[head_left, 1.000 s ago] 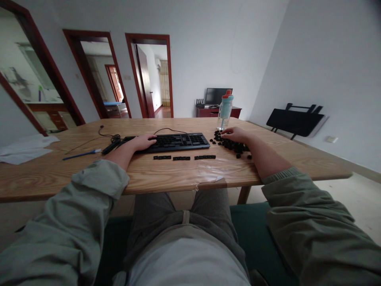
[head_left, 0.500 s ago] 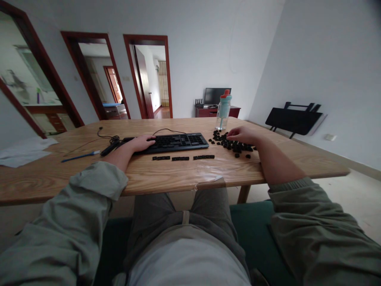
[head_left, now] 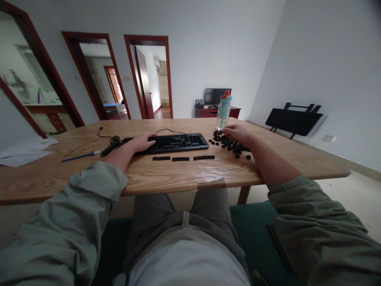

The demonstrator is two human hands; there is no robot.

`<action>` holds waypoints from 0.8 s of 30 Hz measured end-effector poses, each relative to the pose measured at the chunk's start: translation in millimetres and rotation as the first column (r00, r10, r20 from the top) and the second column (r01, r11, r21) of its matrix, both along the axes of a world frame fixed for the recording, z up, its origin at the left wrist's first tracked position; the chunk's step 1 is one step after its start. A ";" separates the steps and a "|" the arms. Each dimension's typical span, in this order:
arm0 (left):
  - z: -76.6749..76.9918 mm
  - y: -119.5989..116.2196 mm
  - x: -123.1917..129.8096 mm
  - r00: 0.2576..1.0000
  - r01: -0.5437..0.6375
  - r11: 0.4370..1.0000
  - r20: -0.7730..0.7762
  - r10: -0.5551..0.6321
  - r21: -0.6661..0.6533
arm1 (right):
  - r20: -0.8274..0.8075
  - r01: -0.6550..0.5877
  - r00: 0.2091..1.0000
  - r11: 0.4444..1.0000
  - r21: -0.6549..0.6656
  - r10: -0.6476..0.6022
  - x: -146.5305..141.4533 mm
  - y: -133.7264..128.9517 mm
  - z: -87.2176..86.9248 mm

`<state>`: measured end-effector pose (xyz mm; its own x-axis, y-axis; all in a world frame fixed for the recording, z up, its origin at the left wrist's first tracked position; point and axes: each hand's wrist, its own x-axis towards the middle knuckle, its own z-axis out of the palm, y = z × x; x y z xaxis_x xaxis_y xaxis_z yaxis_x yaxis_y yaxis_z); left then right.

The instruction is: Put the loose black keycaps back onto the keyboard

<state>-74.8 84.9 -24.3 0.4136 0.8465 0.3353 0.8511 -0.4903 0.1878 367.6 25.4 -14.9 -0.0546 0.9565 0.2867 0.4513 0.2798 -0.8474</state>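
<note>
A black keyboard (head_left: 178,142) lies across the table, with keycaps gone from parts of it. My left hand (head_left: 143,143) rests flat over its left end, fingers stretched out and thumb apart. To the right of the keyboard is a loose pile of black keycaps (head_left: 230,145). My right hand (head_left: 236,133) reaches over the far side of this pile, fingertips pressed together and pointing down; whatever they pinch is too small to make out. Three short rows of keycaps (head_left: 180,159) lie in line along the keyboard's near side.
A clear bottle (head_left: 223,111) with a red and teal lid stands just behind the pile. Left of the keyboard lie a blue brush-like tool (head_left: 80,156), a coiled cable (head_left: 114,139) and crumpled white sheeting (head_left: 24,151). Clear tape (head_left: 208,180) covers part of the table's front edge.
My right hand has shifted slightly left and away from me over the pile. My left hand stays on the keyboard, with its fingers a little farther forward. The keycap rows look the same.
</note>
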 end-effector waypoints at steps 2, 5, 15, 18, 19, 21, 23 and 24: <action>11.9 -24.3 27.7 0.981 0.171 0.938 0.032 -0.189 0.303 | -0.287 -0.167 0.944 0.986 0.005 0.161 -19.8 -5.7 7.5; 26.3 -60.7 83.1 0.881 0.356 0.719 0.042 -0.471 0.597 | -0.431 -0.439 0.817 0.898 -0.035 0.382 -59.0 -14.5 18.6; 23.9 -79.9 135.1 0.770 0.338 0.618 0.168 -0.615 0.710 | -0.536 -0.628 0.672 0.776 -0.048 0.511 -105.5 -20.3 18.0; 21.3 -81.0 137.2 0.754 0.376 0.586 0.130 -0.643 0.717 | -0.525 -0.638 0.672 0.768 -0.055 0.521 -104.2 -18.2 12.1; 20.3 -81.5 138.8 0.748 0.397 0.575 0.110 -0.654 0.715 | -0.521 -0.637 0.673 0.769 -0.049 0.525 -104.4 -17.1 10.3; 18.0 -81.8 141.6 0.744 0.430 0.567 0.079 -0.663 0.703 | -0.499 -0.632 0.684 0.774 -0.040 0.533 -105.2 -14.7 7.0; 15.9 -81.5 142.6 0.754 0.434 0.578 0.073 -0.653 0.691 | -0.462 -0.628 0.700 0.777 -0.036 0.544 -105.9 -12.9 4.4; 15.2 -81.2 142.4 0.760 0.429 0.586 0.076 -0.645 0.687 | -0.445 -0.626 0.708 0.779 -0.037 0.548 -106.2 -12.6 3.7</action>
<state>67.6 3.6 -9.1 0.5138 0.0654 0.8554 0.3452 -0.9286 -0.1364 261.3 12.8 -11.2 -0.5437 0.8024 0.2459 -0.1320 0.2076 -0.9693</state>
